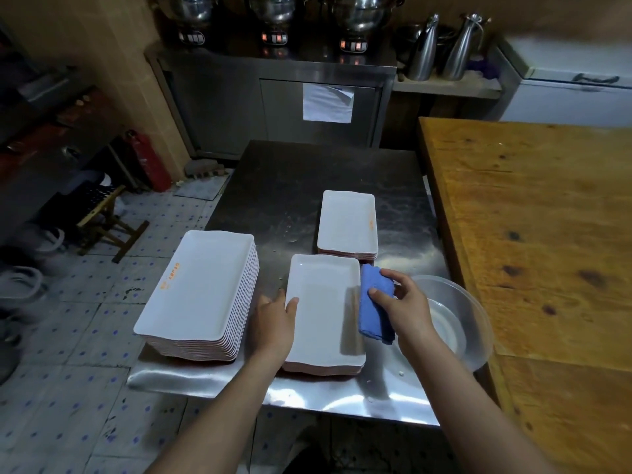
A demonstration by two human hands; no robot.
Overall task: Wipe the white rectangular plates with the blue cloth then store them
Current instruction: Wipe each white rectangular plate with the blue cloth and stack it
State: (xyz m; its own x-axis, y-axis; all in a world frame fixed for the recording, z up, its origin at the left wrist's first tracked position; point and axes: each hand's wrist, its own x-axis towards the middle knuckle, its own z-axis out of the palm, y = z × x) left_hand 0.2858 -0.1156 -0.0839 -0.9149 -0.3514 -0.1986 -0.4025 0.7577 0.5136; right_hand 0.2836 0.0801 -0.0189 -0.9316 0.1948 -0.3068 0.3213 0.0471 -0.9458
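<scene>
A white rectangular plate (321, 309) tops a short stack at the front middle of the steel table (294, 186). My left hand (273, 318) grips its left rim, thumb on top. My right hand (405, 307) holds a folded blue cloth (374, 311) at the plate's right edge. A tall stack of white plates (198, 289) stands to the left. Farther back lies a low stack of plates (347, 222).
A clear plastic basin (461, 323) sits just right of my right hand. A wooden table (533, 234) borders the steel table on the right. On the tiled floor at left stand a wooden stool (106, 224) and a red fire extinguisher (150, 162).
</scene>
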